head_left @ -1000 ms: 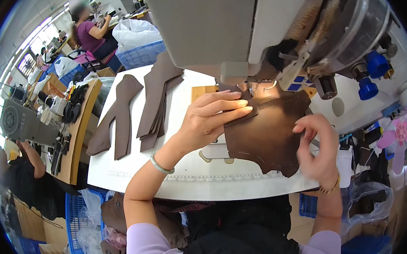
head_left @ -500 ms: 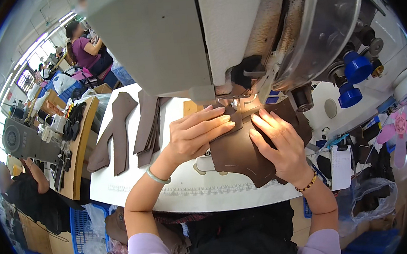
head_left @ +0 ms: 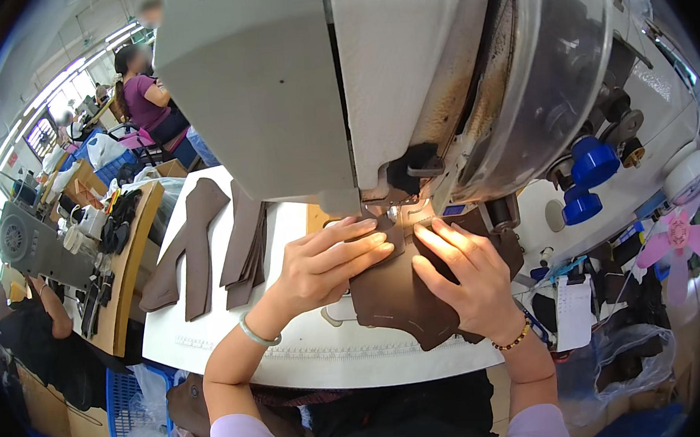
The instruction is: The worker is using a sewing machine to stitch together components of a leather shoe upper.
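Observation:
A brown leather-like piece (head_left: 398,301) with pale marks lies under the head of a sewing machine (head_left: 257,86), on its white bed. My left hand (head_left: 317,266) rests on a smaller brown piece (head_left: 396,244) at its left edge, fingers stretched out and close to the lit needle area. Spread flat on the larger piece, my right hand (head_left: 474,278) presses just right of the needle area, thumb apart from the fingers. The machine head partly hides the needle and the far edge of the work.
Left on the white table (head_left: 295,354) lie several long brown strips (head_left: 197,239), some stacked. A pink fan (head_left: 678,234) and a white paper pad (head_left: 574,312) are at right. Blue knobs (head_left: 595,162) jut from the machine. A blue basket (head_left: 123,417) stands lower left; other people work beyond.
The whole view has shifted, so the machine, table and hands appear lower and slightly further left. Both hands stay on the brown pieces, with little visible movement relative to the machine.

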`<move>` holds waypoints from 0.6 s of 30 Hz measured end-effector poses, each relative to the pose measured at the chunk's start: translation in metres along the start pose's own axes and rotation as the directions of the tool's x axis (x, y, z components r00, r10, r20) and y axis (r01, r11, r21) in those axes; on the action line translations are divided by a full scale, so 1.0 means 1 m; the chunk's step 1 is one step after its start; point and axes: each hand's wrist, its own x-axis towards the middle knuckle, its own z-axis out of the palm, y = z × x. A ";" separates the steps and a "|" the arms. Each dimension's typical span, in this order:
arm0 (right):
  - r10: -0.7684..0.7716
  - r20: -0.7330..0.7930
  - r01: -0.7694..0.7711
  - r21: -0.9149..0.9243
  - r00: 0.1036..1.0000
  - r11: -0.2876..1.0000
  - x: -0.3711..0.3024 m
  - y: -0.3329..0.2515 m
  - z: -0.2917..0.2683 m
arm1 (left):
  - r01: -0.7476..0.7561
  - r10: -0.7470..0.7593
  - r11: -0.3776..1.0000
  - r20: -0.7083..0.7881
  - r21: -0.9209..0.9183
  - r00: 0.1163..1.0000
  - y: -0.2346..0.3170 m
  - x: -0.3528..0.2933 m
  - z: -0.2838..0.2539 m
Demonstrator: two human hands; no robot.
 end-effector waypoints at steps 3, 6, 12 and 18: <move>0.003 0.005 -0.002 -0.006 1.000 1.000 -0.003 -0.001 0.000 | -0.014 0.014 1.000 0.005 0.007 1.000 -0.001 0.000 -0.001; 0.020 0.044 -0.023 0.053 0.999 0.998 -0.006 -0.005 0.000 | -0.003 0.002 1.000 -0.005 -0.031 1.000 -0.001 0.002 -0.001; -0.008 -0.006 0.008 0.009 1.000 1.000 -0.004 -0.004 0.003 | -0.027 0.027 1.000 0.026 0.006 0.999 0.002 0.004 -0.005; 0.045 0.035 -0.047 0.070 0.998 0.996 -0.007 -0.007 0.002 | -0.044 0.044 0.999 -0.006 -0.001 0.999 -0.001 0.003 -0.001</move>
